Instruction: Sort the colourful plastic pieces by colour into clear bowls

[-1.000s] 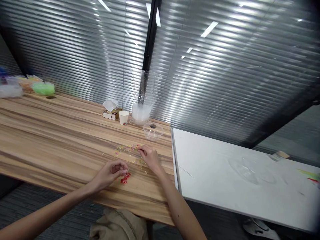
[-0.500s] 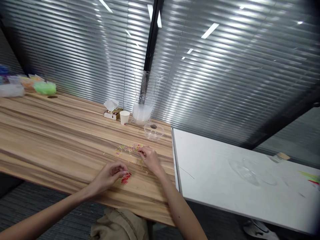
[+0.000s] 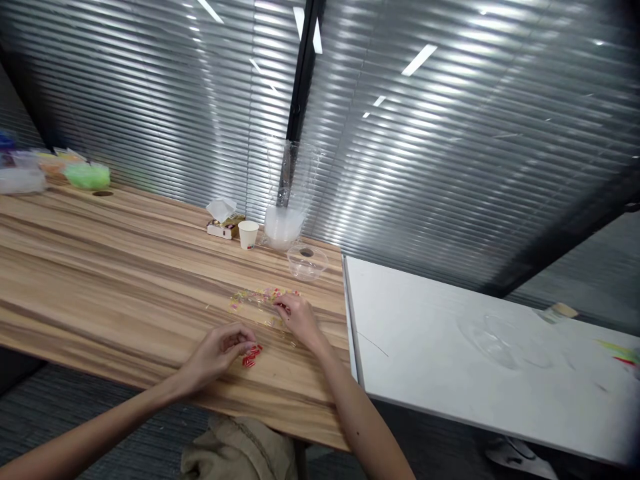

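My left hand (image 3: 223,348) rests on the wood table with its fingers curled and the fingertips pressed together. Right at its fingertips lies a small heap of red pieces (image 3: 249,359), shiny and short like tube beads. Whether one is between the fingers cannot be seen. My right hand (image 3: 296,316) is closed in a pinch at the near edge of a scatter of small mixed pieces (image 3: 245,298) in yellow, pink, red and clear. What it pinches, if anything, is too small to make out. More clear and yellowish bits lie under and beside the right hand.
Behind the hands stand a clear plastic bowl (image 3: 306,264), a stack of bowls in a clear bag (image 3: 283,227), a paper cup (image 3: 248,235) and a tissue box (image 3: 223,227). A white table (image 3: 425,347) adjoins on the right. Coloured bags (image 3: 87,176) sit far left.
My right hand has shifted very slightly at the mixed pieces, uncovering a few more beyond its knuckles. The left hand keeps its place by the red pieces.
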{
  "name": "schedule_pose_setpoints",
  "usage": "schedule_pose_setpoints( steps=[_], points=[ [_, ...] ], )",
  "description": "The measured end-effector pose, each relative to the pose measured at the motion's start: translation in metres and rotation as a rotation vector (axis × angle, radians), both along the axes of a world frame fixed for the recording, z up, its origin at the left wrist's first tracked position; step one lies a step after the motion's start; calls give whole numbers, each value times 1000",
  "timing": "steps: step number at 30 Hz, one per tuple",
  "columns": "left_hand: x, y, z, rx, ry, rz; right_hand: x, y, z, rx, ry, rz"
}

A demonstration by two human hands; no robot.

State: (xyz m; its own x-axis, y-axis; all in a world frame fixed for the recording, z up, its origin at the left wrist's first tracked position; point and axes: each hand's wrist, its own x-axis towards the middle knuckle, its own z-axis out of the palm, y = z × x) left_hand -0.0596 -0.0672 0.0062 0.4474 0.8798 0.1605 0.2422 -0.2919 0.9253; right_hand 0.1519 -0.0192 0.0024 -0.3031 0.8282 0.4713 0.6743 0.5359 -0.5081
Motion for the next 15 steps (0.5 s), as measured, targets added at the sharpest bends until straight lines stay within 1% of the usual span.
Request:
schedule_pose_setpoints(
  steps=[6, 15],
  points=[
    [-2, 0, -3, 0, -24, 29, 0, 0, 0, -10, 11, 13],
    [-5, -1, -8, 12, -11, 27, 0, -1, 2, -38, -3, 9]
  ],
)
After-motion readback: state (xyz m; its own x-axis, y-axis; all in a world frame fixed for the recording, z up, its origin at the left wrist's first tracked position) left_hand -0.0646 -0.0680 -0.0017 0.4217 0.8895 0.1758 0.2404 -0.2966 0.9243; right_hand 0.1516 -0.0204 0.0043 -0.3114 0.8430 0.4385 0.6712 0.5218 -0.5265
